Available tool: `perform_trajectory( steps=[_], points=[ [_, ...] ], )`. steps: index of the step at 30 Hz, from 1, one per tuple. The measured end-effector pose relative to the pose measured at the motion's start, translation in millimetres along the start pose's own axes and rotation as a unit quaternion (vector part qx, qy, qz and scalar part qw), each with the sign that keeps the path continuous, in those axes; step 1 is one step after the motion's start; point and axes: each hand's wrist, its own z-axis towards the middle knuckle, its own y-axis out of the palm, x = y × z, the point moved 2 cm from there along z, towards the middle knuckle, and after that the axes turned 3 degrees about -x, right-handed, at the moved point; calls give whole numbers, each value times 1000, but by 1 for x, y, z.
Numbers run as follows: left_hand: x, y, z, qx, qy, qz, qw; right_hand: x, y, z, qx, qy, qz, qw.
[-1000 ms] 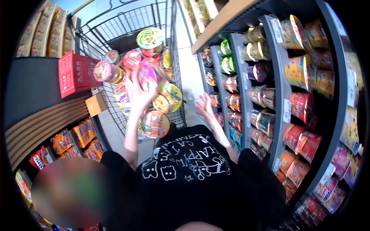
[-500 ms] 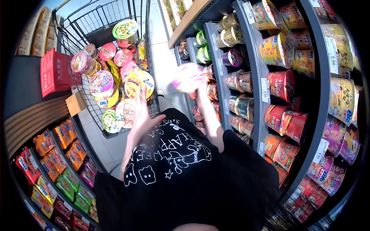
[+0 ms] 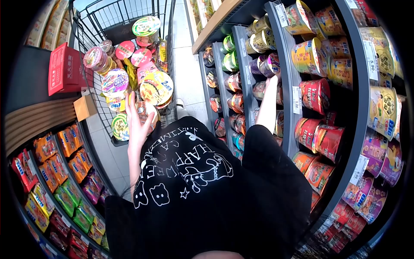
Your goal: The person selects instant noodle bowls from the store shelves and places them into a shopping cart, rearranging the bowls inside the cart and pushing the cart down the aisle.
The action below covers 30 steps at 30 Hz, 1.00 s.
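Note:
My right hand (image 3: 272, 80) reaches into the right-hand shelf, its fingers around a purple-and-white instant noodle cup (image 3: 271, 65). Another purple cup (image 3: 258, 66) stands just behind that one, in the same row. My left hand (image 3: 138, 120) is over the near end of the shopping cart (image 3: 171, 52), thumb and fingers spread. It is beside a brownish noodle cup (image 3: 148, 113) and partly covers it; whether they touch I cannot tell. Close to this hand lie a large yellow noodle bowl (image 3: 156, 88), a purple-lidded bowl (image 3: 115, 83) and a green-lidded cup (image 3: 120, 127).
Price-tagged shelf dividers (image 3: 282, 56) run along the right, between rows of noodle cups such as red ones (image 3: 314, 96). Packets of noodles (image 3: 47, 146) fill the left shelf. A red box (image 3: 64, 69) stands left of the cart, and a tiled floor (image 3: 189, 73) shows between cart and shelf.
My right hand has moved right with the noodle cup, from the gap beside the cart into the shelf. My left hand has shifted left and slightly down over the cart.

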Motion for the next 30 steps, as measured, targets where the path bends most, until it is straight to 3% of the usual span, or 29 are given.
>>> perform_trajectory(
  steps=[14, 15, 19, 20, 21, 22, 25, 26, 28, 30],
  points=[
    [-44, -5, -1, -4, -66, -18, 998, 9, -16, 7, 62, 56, -10, 996],
    [-49, -8, 1, 27, -56, -11, 998, 11, -15, 4, 66, 65, -7, 996],
    [-82, -30, 28, 153, -160, -99, 970, 20, -12, -9, 82, 96, 0, 992],
    [-100, -41, 41, 205, -127, -95, 966, 22, -11, -13, 87, 106, 1, 991],
    [-120, -50, 53, 226, -178, -90, 953, 25, -9, -20, 90, 123, 2, 988],
    [-144, -59, 69, 278, -145, -77, 946, 26, -4, -37, 90, 137, 6, 987],
    [-194, -89, 126, 307, -201, -170, 914, 3, 7, -113, 27, 151, 29, 988],
    [-202, -95, 144, 317, -216, -156, 910, 43, 6, -120, -3, 142, 29, 989],
    [-238, -104, 181, 260, -311, -98, 909, -12, 24, -202, -61, 152, 191, 968],
    [-260, -105, 204, 214, -349, -101, 906, 35, 17, -234, -113, 247, 85, 959]
  ],
)
